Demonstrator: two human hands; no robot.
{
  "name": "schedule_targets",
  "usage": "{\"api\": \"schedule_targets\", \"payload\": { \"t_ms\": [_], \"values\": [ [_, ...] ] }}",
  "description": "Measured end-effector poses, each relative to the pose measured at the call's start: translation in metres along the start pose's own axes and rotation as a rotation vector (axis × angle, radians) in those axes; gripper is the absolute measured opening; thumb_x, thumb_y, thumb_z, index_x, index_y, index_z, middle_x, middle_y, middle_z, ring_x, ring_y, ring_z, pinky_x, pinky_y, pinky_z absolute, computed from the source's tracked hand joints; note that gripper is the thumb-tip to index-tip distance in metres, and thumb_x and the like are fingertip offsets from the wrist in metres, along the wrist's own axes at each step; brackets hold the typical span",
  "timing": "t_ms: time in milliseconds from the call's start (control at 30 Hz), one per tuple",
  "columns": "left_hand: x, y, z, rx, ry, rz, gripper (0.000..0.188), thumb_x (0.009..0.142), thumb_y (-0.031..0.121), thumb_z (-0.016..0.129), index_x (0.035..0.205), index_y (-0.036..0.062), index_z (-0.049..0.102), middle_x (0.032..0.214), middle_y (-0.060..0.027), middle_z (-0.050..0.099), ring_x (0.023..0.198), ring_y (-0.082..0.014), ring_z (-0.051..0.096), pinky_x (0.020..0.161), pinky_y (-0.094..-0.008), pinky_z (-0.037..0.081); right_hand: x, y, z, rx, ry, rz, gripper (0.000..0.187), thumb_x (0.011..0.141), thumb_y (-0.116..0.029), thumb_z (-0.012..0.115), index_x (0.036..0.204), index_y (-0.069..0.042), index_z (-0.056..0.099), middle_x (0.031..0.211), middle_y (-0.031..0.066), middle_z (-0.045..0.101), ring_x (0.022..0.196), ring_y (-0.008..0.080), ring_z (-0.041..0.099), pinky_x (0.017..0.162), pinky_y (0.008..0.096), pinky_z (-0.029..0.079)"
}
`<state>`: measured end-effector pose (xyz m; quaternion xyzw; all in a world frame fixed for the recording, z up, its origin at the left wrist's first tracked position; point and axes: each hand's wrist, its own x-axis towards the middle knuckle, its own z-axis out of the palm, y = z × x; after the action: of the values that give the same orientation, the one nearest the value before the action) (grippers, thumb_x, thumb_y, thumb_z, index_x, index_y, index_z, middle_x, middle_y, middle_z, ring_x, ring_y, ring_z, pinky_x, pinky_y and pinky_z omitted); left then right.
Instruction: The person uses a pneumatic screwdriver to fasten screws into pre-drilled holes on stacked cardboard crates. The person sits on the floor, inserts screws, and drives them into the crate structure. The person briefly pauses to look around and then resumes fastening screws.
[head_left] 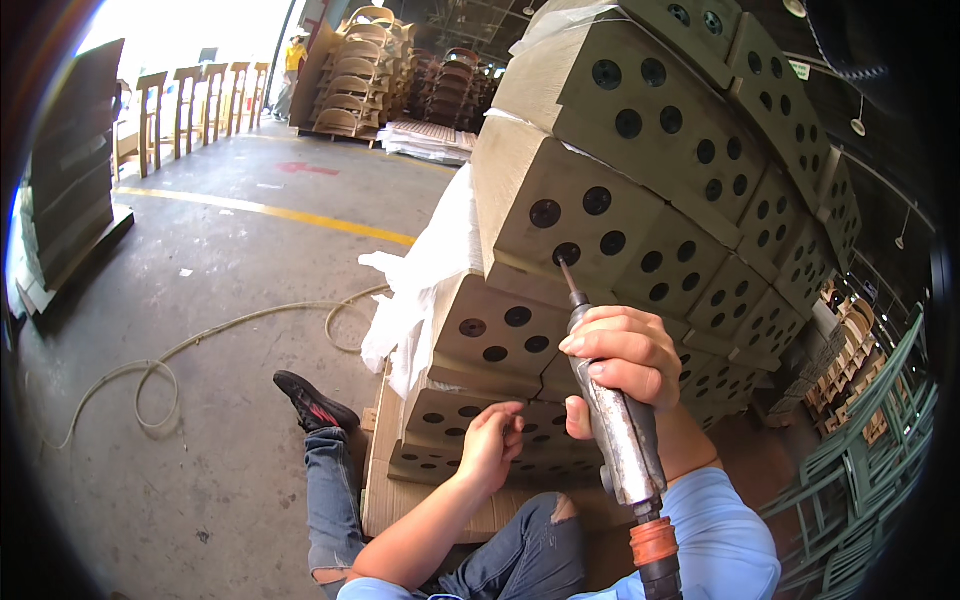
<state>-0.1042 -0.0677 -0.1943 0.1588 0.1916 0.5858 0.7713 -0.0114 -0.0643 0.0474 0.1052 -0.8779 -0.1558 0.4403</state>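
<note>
My right fingers clamp the pneumatic screwdriver; left fingers curl, hold unclear. Tilting could skid the bit off its disc.

A gap separates the left hand from the driver; the tall stack blocks ahead; 1 hose crosses the floor leftward.

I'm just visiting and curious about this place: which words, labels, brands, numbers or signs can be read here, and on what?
None can be read.
Small pale rectangular sign at the upper right: too small to read.
Faded red painted mark on the grey concrete floor: no legible lettering.
Silver-and-black handheld power driver in the right hand: no legible text on its worn casing.
</note>
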Motion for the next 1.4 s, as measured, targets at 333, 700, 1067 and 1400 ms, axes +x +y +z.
{"api": "schedule_targets", "payload": {
  "t_ms": [333,700,1067,1400],
  "values": [
    [-0.007,-0.121,-0.121,-0.118,0.602,0.014,0.027,0.102,0.001,0.038,0.124,-0.0034,0.053,0.108,-0.0187,0.063,0.081,-0.0252,0.066,0.067,-0.0356,0.058,0.003,0.006,0.003,-0.047,0.004,-0.009,0.040,0.081,-0.017,0.080,0.110,-0.008,0.054,0.102,0.0130,0.067,0.076,0.0271,0.072,0.072,0.0431,0.064],
    [-0.030,-0.177,-0.195,-0.112,0.772,-0.306,0.031,0.106,0.003,0.034,0.135,-0.0054,0.040,0.111,-0.0285,0.062,0.083,-0.0325,0.071,0.066,-0.0412,0.064,-0.027,-0.058,-0.029,0.041,0.108,0.132,0.044,0.083,-0.017,0.081,0.114,-0.013,0.050,0.108,0.0069,0.063,0.084,0.0239,0.075,0.079,0.0435,0.066],
    [-0.040,-0.176,-0.197,0.039,0.603,-0.347,0.016,0.109,0.016,0.042,0.111,0.0054,0.053,0.089,-0.0128,0.064,0.074,-0.0226,0.062,0.063,-0.0355,0.053,-0.070,-0.070,-0.061,0.095,0.232,0.203,0.044,0.082,-0.020,0.083,0.112,-0.013,0.052,0.107,0.0063,0.063,0.084,0.0234,0.075,0.079,0.0425,0.066],
    [-0.021,-0.002,-0.012,0.166,0.106,0.271,0.028,0.102,0.009,0.064,0.129,0.0018,0.061,0.101,-0.0076,0.071,0.080,-0.0145,0.068,0.067,-0.0233,0.055,-0.082,-0.091,-0.064,0.262,0.358,0.215,0.043,0.086,-0.024,0.082,0.115,-0.013,0.052,0.107,0.0061,0.062,0.087,0.0239,0.074,0.081,0.0433,0.066]
  ]
}}
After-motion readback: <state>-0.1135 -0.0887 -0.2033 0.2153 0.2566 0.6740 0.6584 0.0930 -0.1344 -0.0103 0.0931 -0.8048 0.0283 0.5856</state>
